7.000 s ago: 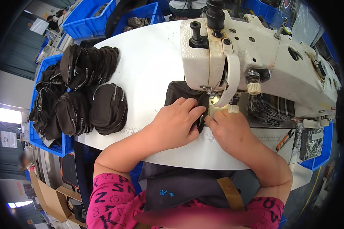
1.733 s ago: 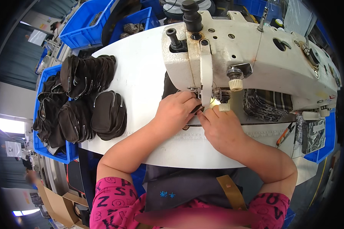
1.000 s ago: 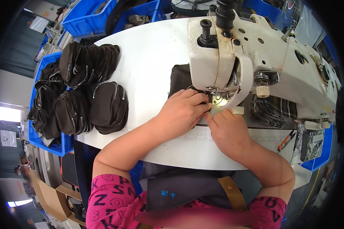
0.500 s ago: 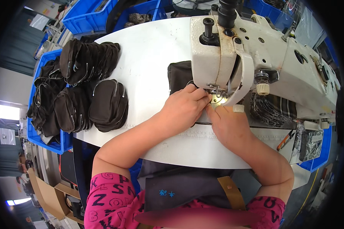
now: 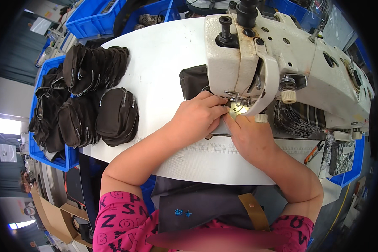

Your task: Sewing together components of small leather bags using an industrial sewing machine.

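Black pouch (image 5: 194,80) lies on the white tabletop (image 5: 164,54), partly hidden behind the sewing machine (image 5: 281,63) head. Left hand (image 5: 197,117) presses it flat with fingers curled; right hand (image 5: 250,136) pinches near the needle. Finished pouches (image 5: 96,109) sit stacked at left, beside a blue bin (image 5: 50,155).

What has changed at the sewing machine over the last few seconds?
Little. Both hands, left hand and right hand, have stayed pressed on the dark pouch under the sewing machine head; slightly more of the pouch now shows to the left. The stacked pouches on the table have not moved.
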Demonstrator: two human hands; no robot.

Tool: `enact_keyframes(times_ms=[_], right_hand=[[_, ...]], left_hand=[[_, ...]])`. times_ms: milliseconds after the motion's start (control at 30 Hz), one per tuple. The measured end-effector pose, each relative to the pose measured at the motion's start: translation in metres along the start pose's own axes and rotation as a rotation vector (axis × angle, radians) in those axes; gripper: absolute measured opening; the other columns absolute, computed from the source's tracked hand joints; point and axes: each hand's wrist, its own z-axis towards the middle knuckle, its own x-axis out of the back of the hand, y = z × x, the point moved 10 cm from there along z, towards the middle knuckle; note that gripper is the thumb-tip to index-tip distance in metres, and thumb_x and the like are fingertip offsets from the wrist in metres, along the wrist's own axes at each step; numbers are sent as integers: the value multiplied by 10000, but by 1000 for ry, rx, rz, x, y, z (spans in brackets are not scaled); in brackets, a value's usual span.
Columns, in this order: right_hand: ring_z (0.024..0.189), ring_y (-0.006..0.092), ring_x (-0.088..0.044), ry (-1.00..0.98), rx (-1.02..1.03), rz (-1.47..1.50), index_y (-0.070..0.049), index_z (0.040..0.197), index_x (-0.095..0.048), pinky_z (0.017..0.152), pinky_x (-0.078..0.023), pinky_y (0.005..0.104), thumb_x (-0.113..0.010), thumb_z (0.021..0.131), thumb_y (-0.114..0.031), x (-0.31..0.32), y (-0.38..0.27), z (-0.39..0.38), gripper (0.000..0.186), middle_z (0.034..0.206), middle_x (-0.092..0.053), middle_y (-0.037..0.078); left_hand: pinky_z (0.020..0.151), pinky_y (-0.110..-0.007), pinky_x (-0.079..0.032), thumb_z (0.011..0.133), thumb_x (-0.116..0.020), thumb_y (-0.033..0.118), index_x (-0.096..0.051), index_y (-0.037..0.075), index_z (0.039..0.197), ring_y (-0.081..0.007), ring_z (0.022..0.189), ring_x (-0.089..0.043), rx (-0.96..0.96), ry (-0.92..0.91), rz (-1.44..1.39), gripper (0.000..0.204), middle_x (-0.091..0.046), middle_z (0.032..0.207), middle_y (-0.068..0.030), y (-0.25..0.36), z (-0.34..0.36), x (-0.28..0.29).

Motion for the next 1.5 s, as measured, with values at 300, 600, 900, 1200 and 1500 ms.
enact_keyframes(times_ms=[300,600,900,1200,1500], right_hand=[[728,232,-588,18,-8,-31,-2,1224,-680,729,-472,399,-719,730,-112,3,-3,3,508,811,-570,55],[730,236,-604,6,-51,37,-28,1122,-698,704,-483,396,-706,746,-93,1,0,4,381,793,-566,49],[739,217,-593,22,-32,-91,-7,1260,-674,716,-469,396,-708,751,-117,1,4,2,522,801,-571,36],[760,229,-590,45,7,-30,-34,1227,-686,703,-459,398,-717,731,-112,0,-3,0,503,839,-575,48],[875,248,-643,35,-37,62,-68,1142,-719,755,-522,411,-716,742,-56,-4,-1,9,400,905,-623,57]], left_hand=[[833,-336,-588,801,-737,104,-785,78,1048,-228,1066,-622,-191,27,19,253,-693,1133,-8,9,4,5],[735,-334,-591,816,-726,117,-764,66,1076,-217,993,-640,-97,-42,18,268,-689,1093,-17,5,4,-1],[756,-370,-602,856,-701,109,-748,47,1165,-259,947,-703,40,-46,-28,318,-679,1120,-55,1,5,-5],[830,-370,-608,860,-665,77,-769,27,1133,-284,989,-724,128,-105,-170,297,-716,1190,-90,-9,7,-6],[761,-351,-599,773,-734,94,-743,64,1092,-233,997,-646,-79,-80,38,321,-641,1095,-28,3,5,-6]])
